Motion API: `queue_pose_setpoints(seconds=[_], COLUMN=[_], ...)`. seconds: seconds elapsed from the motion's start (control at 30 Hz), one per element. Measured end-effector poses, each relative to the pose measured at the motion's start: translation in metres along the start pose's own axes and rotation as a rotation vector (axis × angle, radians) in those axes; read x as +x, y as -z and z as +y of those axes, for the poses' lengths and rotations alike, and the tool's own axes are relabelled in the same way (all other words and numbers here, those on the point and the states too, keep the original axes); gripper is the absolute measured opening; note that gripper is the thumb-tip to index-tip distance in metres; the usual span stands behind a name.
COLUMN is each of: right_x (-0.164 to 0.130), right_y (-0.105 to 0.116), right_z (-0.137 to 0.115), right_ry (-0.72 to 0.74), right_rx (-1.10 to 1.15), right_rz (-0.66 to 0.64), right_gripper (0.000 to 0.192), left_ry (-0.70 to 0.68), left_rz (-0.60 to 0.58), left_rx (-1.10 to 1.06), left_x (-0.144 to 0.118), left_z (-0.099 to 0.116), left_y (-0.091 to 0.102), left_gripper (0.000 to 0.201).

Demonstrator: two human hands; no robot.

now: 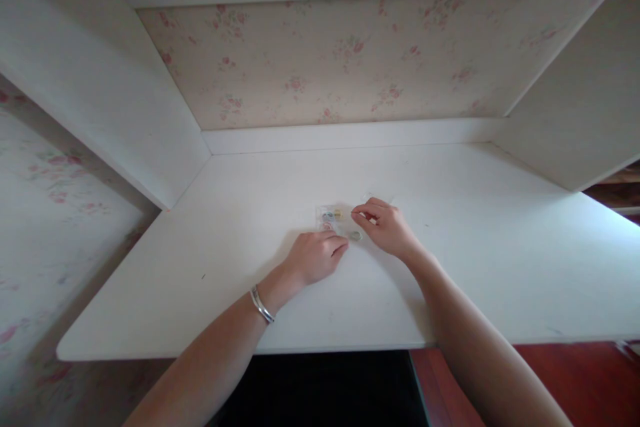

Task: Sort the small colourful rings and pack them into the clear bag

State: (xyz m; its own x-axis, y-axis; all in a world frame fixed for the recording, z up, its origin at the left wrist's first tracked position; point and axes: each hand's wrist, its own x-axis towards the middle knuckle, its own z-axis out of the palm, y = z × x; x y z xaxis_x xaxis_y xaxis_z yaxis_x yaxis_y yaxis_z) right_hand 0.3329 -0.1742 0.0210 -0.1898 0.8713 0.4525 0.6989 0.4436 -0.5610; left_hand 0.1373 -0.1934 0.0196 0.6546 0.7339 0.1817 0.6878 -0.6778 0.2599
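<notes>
A white desk (240, 227) fills the middle of the frame, set in an alcove with white side panels and a floral-papered back wall (345, 57); red floor shows at lower right. Just above centre, the left hand (315, 257), a silver bracelet (262, 305) at its wrist, presses loosely curled fingers on a small clear packet (327, 215). The right hand (387, 227) pinches something too small to identify, beside a small ring-like piece (355, 235).

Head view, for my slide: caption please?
Two bare hands, left hand and right hand, handle small clear plastic packet on white desk.
</notes>
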Motion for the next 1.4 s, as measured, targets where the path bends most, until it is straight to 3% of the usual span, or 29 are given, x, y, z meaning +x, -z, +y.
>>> queue_pose_setpoints(seconds=[0.1, 0.37, 0.87, 1.23, 1.4], right_x=[0.001, 0.0, -0.001, -0.002, -0.002], right_y=[0.004, 0.002, 0.003, 0.007, 0.011], right_z=[0.001, 0.006, 0.001, 0.003, 0.002], right_ry=[-0.039, -0.04, -0.037, -0.022, -0.033], right_rx=[0.003, -0.022, -0.042, -0.048, -0.061], right_rz=[0.073, 0.043, -0.049, -0.048, -0.062], right_gripper=[0.018, 0.02, 0.021, 0.022, 0.023], left_ry=[0.013, 0.047, 0.006, 0.094, 0.153], left_rz=[-0.033, -0.081, -0.144, 0.004, 0.082], left_rx=[0.011, 0.111, 0.141, 0.035, -0.017], left_x=[0.004, 0.021, 0.017, 0.018, 0.022], left_z=[0.008, 0.025, 0.025, 0.012, 0.003], left_y=[-0.001, -0.007, -0.014, 0.005, 0.004], left_gripper=[0.034, 0.032, 0.028, 0.027, 0.024])
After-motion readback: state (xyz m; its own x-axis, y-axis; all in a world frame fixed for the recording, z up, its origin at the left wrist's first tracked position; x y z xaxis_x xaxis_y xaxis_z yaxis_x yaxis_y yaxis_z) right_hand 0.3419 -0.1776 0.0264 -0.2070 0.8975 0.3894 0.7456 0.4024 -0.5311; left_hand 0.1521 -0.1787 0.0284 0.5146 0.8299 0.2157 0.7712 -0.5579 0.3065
